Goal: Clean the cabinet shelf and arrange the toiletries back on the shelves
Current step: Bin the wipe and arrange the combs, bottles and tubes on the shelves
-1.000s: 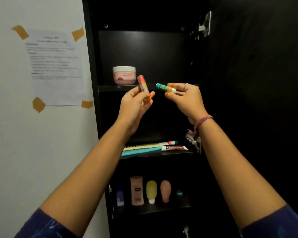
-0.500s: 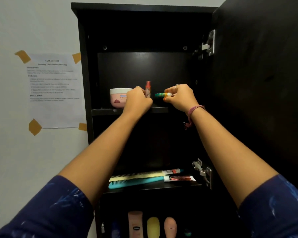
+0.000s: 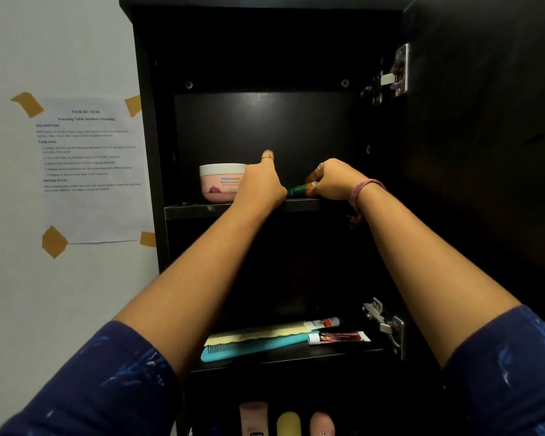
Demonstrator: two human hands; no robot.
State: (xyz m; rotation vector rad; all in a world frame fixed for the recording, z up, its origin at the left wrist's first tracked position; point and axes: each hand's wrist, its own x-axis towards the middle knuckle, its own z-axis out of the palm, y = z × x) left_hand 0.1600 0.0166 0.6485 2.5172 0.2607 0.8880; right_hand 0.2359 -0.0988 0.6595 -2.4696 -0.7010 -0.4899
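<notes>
While both hands reach onto the top shelf (image 3: 299, 204), the right hand (image 3: 334, 180) pinches a green stick (image 3: 298, 190) lying sideways just above the board; setting it upright beside the cream jar (image 3: 221, 182) would serve best, I judge. Whether the left hand (image 3: 260, 184) grasps anything, I cannot tell. The stick is slim, green-bodied, with an orange band.
</notes>
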